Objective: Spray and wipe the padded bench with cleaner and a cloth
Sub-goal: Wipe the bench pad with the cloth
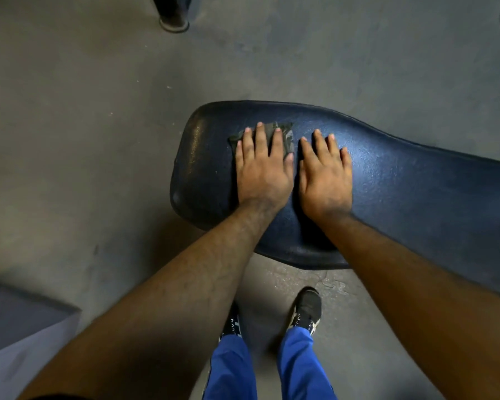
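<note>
Grey concrete floor (98,140), cracked patch near the feet. Black sneakers (306,311) and blue trousers (300,368) at bottom. Grey box (20,321) lower left; dark round post base (173,23) at top.

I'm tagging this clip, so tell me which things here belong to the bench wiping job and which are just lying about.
Job:
padded bench
cloth, pressed flat under the left hand
right hand, flat on the bench

Lying about:
grey block at lower left
round post base on the floor

No cleaner bottle in view.
</note>
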`<act>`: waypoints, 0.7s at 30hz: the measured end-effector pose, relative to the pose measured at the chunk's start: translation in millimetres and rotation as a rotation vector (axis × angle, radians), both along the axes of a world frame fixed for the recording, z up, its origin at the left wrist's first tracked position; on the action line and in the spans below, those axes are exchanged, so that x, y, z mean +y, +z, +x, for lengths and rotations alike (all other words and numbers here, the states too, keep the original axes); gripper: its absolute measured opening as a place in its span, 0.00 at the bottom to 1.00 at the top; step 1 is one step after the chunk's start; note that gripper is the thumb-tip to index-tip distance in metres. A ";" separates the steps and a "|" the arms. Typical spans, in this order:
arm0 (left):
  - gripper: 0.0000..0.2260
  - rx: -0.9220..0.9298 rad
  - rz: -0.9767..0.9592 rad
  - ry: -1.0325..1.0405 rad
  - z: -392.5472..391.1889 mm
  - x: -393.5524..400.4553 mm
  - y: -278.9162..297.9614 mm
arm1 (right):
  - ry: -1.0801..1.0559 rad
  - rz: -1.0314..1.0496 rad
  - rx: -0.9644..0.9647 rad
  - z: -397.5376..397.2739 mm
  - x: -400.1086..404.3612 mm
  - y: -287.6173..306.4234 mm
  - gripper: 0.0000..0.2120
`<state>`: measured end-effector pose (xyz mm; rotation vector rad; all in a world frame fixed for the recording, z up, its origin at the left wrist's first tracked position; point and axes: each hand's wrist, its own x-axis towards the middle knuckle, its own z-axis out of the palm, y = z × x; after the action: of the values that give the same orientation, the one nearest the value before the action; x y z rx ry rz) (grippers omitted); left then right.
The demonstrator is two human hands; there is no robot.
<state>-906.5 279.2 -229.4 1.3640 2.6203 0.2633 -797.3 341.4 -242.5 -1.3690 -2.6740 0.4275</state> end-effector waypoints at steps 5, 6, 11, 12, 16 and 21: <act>0.26 0.069 -0.083 0.039 -58.7 25.2 -2.4 | 0.044 0.003 -0.058 -2.2 -0.4 -0.3 0.25; 0.26 0.086 -0.091 0.039 -59.1 25.9 0.5 | 0.037 0.006 -0.065 -3.3 0.8 -0.1 0.25; 0.25 0.102 -0.108 -0.294 -64.3 -34.5 4.3 | 0.040 -0.025 -0.005 -24.9 -5.3 6.1 0.25; 0.26 0.108 -0.099 -0.204 -82.2 -30.8 2.6 | 0.066 -0.026 0.017 -33.7 -8.5 5.5 0.25; 0.25 0.040 -0.053 0.138 -101.3 -7.9 -0.1 | 0.019 -0.001 0.008 -62.2 -15.4 -2.3 0.25; 0.25 0.013 -0.026 -0.099 -115.7 -36.2 -3.7 | -0.012 0.038 -0.030 -65.4 -17.6 -2.3 0.25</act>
<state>-1022.2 243.0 -233.1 1.4865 2.5470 0.2071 -862.7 323.8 -244.9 -1.3908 -2.6822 0.3561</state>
